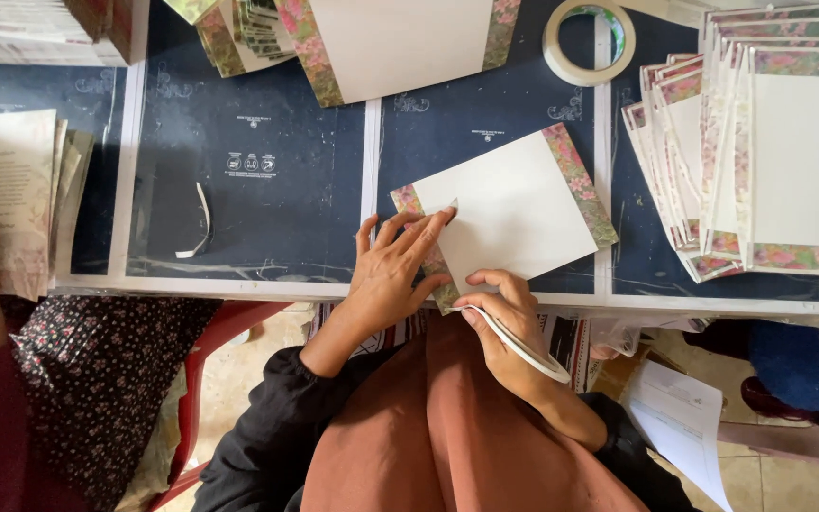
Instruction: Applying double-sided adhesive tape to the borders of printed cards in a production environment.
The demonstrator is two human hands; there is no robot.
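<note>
Two hands: we see both working at the near edge of the table (248, 284).
Card: white card (509, 213) with floral borders lies tilted on the dark table top, its near corner over the table edge.
Left hand: left hand (392, 270) rests palm down on the card's left border, wrist bent, fingers (424, 232) spread and extended flat.
Right hand: right hand (504, 318) curls at the card's near corner, fingers pressed together, pinching a white strip (523, 346) that trails back over the wrist.
Tape: tape roll (588, 43) lies flat, well apart, beyond the card.
Stack: we note more cards (789, 152) fanned at right.
</note>
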